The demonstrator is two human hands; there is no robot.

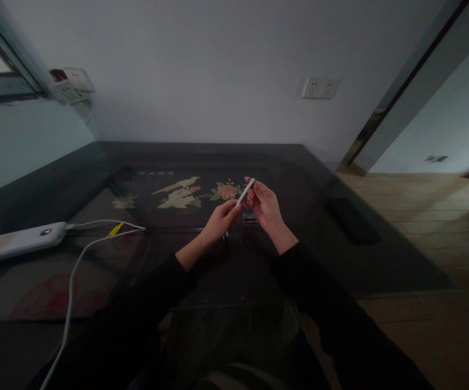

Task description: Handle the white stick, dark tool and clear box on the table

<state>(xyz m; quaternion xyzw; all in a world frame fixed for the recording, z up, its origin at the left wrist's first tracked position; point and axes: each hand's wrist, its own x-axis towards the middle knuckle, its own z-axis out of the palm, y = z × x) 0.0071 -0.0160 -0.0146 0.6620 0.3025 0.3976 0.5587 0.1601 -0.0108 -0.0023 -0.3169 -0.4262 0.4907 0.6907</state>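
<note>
Steadily, it seems, the left hand (223,215) pinches the lower end of a slender white pen-shaped stick (245,192), thumb and fingers pressed around it. The stick slants up and away toward the right hand (266,206), whose bent fingers gather at its upper end; whether they pinch it or only touch it, I cannot tell. Gripping low probably leaves that far end free for the right fingers, and the tilt likely brings it within their easy reach.

Just below the right hand, between the two wrists, sits a small clear ridged object (249,220), perhaps kept there to be close by. Beyond the left hand, a bird-and-flower picture (177,192) decorates the glossy dark table (389,265). Well to the right hand's right lies a black phone-like slab (352,219), seemingly set aside from the work. Far to the left hand's left rests a white power bank-like device (23,241), its white cable (71,287) trailing toward the near edge.
</note>
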